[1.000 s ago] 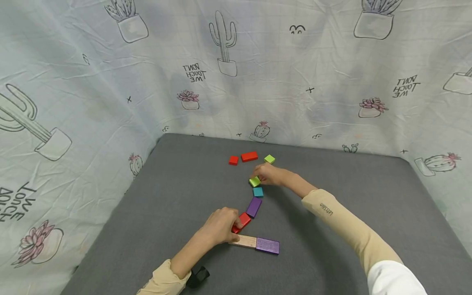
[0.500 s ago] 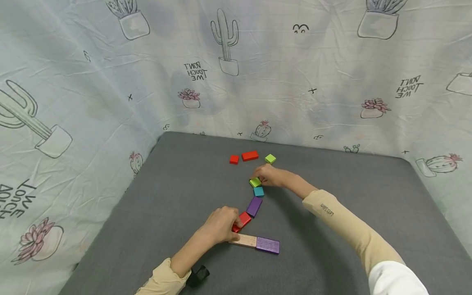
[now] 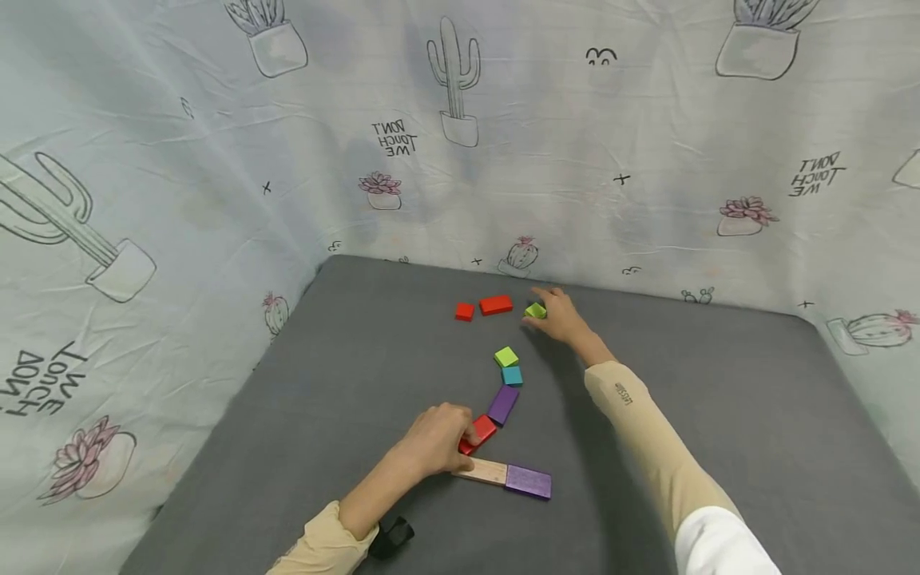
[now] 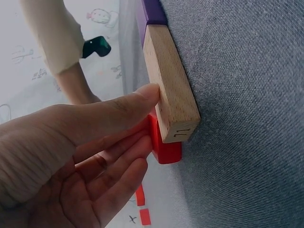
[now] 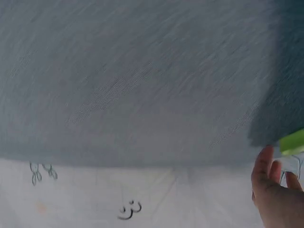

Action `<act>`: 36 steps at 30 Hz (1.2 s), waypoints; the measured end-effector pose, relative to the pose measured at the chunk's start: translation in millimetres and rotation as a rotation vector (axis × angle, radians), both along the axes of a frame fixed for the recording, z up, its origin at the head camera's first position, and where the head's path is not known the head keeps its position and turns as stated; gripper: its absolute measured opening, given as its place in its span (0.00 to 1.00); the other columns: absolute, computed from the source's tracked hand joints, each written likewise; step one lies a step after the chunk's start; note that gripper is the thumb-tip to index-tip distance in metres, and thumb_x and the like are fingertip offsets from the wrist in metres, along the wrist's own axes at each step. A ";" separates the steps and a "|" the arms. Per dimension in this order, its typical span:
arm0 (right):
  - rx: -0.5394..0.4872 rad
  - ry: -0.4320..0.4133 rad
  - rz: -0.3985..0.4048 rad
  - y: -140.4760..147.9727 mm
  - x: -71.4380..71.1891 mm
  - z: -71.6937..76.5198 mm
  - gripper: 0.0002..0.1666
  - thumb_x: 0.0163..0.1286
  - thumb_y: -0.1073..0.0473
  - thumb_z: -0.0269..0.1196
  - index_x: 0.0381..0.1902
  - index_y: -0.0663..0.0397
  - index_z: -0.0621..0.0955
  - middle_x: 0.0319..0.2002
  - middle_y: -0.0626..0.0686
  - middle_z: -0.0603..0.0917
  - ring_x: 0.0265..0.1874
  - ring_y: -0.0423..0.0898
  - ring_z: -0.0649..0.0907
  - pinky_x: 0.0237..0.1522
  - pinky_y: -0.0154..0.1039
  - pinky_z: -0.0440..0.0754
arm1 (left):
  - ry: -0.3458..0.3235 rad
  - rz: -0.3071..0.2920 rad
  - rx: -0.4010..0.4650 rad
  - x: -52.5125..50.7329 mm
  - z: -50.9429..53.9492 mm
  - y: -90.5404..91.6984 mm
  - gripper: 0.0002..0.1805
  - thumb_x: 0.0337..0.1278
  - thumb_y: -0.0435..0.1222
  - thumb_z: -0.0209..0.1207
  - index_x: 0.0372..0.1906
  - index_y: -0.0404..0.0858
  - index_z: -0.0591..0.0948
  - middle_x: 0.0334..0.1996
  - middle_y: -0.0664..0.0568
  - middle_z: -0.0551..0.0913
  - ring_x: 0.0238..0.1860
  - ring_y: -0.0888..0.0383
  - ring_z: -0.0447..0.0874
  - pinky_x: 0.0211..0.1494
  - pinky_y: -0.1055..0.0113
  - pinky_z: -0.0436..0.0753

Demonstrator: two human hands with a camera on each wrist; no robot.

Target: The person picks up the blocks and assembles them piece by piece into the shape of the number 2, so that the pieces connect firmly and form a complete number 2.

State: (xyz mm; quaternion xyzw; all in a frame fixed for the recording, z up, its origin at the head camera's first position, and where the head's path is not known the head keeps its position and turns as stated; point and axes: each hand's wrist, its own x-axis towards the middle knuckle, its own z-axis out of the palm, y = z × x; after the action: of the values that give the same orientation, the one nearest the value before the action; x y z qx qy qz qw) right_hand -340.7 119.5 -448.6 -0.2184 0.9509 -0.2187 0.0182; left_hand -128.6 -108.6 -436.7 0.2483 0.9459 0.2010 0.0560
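Observation:
My left hand [image 3: 435,441] rests at the near end of a line of blocks. Its thumb presses a plain wooden block [image 4: 167,76], and its fingers bend against a red block [image 4: 167,151] just behind, so both are held between them. A purple block [image 3: 528,482] adjoins the wooden one end to end. From the red block a second purple block [image 3: 504,405], a teal block [image 3: 512,376] and a lime green block [image 3: 506,357] curve away. My right hand [image 3: 564,318] is at another lime green block [image 3: 535,311], thumb and fingers spread around it; contact is unclear.
A small red block [image 3: 465,311] and a longer red block [image 3: 496,305] lie at the back, left of my right hand. The grey table [image 3: 345,359] ends at a cactus-printed curtain [image 3: 546,160]. Some black thing [image 3: 391,538] is beside my left wrist.
My right hand has let go of the lime green block beside the teal one and moved back and right to the far lime green block. The left hand has kept its hold.

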 end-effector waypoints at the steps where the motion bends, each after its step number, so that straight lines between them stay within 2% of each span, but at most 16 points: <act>1: -0.001 -0.007 -0.016 -1.6 -1.0 -1.7 0.33 0.65 0.56 0.65 0.62 0.71 0.71 0.56 0.72 0.72 0.56 0.67 0.70 0.57 0.58 0.68 | -0.002 0.001 0.000 0.0 -0.1 0.3 0.15 0.30 0.38 0.79 0.30 0.42 0.88 0.26 0.62 0.80 0.24 0.67 0.72 0.26 0.71 0.72; 5: 0.005 0.009 -0.049 -9.0 -4.4 -5.9 0.21 0.64 0.62 0.65 0.50 0.74 0.78 0.48 0.69 0.80 0.49 0.62 0.77 0.52 0.54 0.72 | -0.003 0.005 -0.005 0.0 -0.8 0.8 0.15 0.30 0.38 0.79 0.30 0.42 0.88 0.26 0.62 0.80 0.24 0.68 0.71 0.25 0.71 0.71; 8: -0.006 -0.044 -0.131 -12.3 -7.9 -5.0 0.21 0.63 0.64 0.66 0.49 0.76 0.78 0.47 0.69 0.80 0.48 0.61 0.77 0.49 0.52 0.74 | -0.002 0.004 -0.004 -0.2 -1.7 0.9 0.15 0.30 0.38 0.79 0.30 0.42 0.88 0.26 0.61 0.80 0.23 0.68 0.69 0.25 0.72 0.70; 10: -0.047 -0.065 -0.165 -10.6 -11.4 -8.9 0.23 0.62 0.61 0.67 0.50 0.71 0.79 0.48 0.65 0.82 0.49 0.59 0.78 0.52 0.51 0.73 | -0.005 0.002 -0.004 0.0 -1.6 0.8 0.15 0.31 0.38 0.79 0.30 0.42 0.88 0.26 0.61 0.80 0.23 0.68 0.68 0.24 0.72 0.69; 12: -0.111 0.001 -0.188 -0.9 -36.1 -35.3 0.24 0.58 0.53 0.71 0.46 0.66 0.83 0.43 0.60 0.85 0.43 0.55 0.81 0.51 0.49 0.71 | -0.008 0.001 -0.003 0.1 -1.5 0.5 0.14 0.31 0.38 0.79 0.30 0.42 0.88 0.26 0.61 0.80 0.22 0.68 0.67 0.24 0.72 0.69; 14: -0.151 0.016 -0.208 4.3 -50.3 -44.2 0.24 0.55 0.51 0.73 0.45 0.59 0.85 0.42 0.56 0.86 0.43 0.53 0.82 0.54 0.50 0.70 | -0.011 0.001 -0.003 0.1 -1.3 0.1 0.14 0.31 0.38 0.79 0.30 0.41 0.88 0.26 0.61 0.80 0.22 0.68 0.67 0.24 0.72 0.69; 15: -0.177 0.050 -0.200 6.0 -52.4 -44.6 0.24 0.54 0.50 0.74 0.45 0.58 0.86 0.41 0.55 0.87 0.41 0.52 0.83 0.55 0.50 0.70 | -0.012 0.001 -0.001 0.1 -1.2 -0.1 0.14 0.31 0.38 0.79 0.30 0.41 0.88 0.26 0.61 0.80 0.22 0.68 0.67 0.24 0.72 0.69; 17: -0.230 0.078 -0.215 5.9 -54.8 -36.4 0.24 0.53 0.53 0.74 0.44 0.62 0.86 0.40 0.59 0.87 0.40 0.55 0.84 0.54 0.52 0.70 | -0.012 0.003 0.004 0.1 -1.2 -0.5 0.14 0.31 0.38 0.79 0.30 0.41 0.88 0.26 0.61 0.80 0.22 0.68 0.67 0.24 0.72 0.68; 19: -0.278 0.037 -0.216 -2.0 -34.6 -3.0 0.23 0.55 0.62 0.72 0.47 0.70 0.83 0.42 0.65 0.85 0.42 0.60 0.83 0.53 0.53 0.74 | -0.012 0.002 0.010 0.2 -1.6 -0.9 0.14 0.31 0.37 0.79 0.30 0.41 0.88 0.26 0.61 0.80 0.22 0.68 0.67 0.23 0.72 0.68; 22: -0.372 0.043 -0.154 -7.3 -16.7 23.3 0.22 0.56 0.68 0.70 0.47 0.75 0.81 0.41 0.69 0.84 0.41 0.62 0.83 0.47 0.51 0.78 | -0.006 -0.002 0.010 0.3 -2.1 -1.5 0.14 0.31 0.37 0.79 0.30 0.41 0.88 0.26 0.61 0.80 0.22 0.68 0.67 0.24 0.72 0.69; 25: -0.403 0.003 -0.092 -10.2 -6.3 39.8 0.22 0.58 0.68 0.68 0.50 0.74 0.80 0.44 0.69 0.83 0.43 0.61 0.83 0.43 0.48 0.80 | -0.004 -0.004 0.006 0.4 -2.6 -2.0 0.14 0.31 0.38 0.79 0.30 0.42 0.88 0.25 0.61 0.80 0.23 0.68 0.67 0.24 0.72 0.69; 29: -0.388 -0.006 -0.003 -13.6 1.5 51.8 0.21 0.57 0.70 0.68 0.50 0.72 0.81 0.44 0.68 0.83 0.41 0.60 0.84 0.43 0.49 0.80 | 0.000 -0.007 0.007 0.5 -3.0 -3.2 0.14 0.31 0.37 0.79 0.29 0.41 0.88 0.25 0.61 0.79 0.22 0.68 0.67 0.24 0.72 0.69; 32: -0.387 0.006 0.078 -17.5 5.3 55.3 0.21 0.56 0.72 0.68 0.49 0.73 0.81 0.45 0.69 0.83 0.40 0.61 0.84 0.43 0.49 0.81 | 0.010 -0.007 0.005 0.2 -3.6 -4.0 0.14 0.30 0.38 0.79 0.29 0.41 0.88 0.25 0.61 0.79 0.22 0.68 0.67 0.24 0.72 0.69; 36: -0.386 0.000 0.142 -23.7 13.1 58.2 0.21 0.57 0.72 0.68 0.49 0.72 0.81 0.46 0.68 0.82 0.41 0.60 0.84 0.44 0.47 0.81 | 0.019 -0.007 0.006 0.0 -4.8 -4.5 0.14 0.29 0.38 0.79 0.29 0.41 0.88 0.25 0.62 0.80 0.22 0.68 0.68 0.25 0.72 0.70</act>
State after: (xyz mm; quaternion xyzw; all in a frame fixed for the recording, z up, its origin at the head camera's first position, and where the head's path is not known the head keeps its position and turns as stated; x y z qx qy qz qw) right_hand -327.6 95.9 -390.4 -0.2842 0.8735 -0.3951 -0.0089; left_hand -128.7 -113.1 -441.4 0.2538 0.9449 0.2015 0.0470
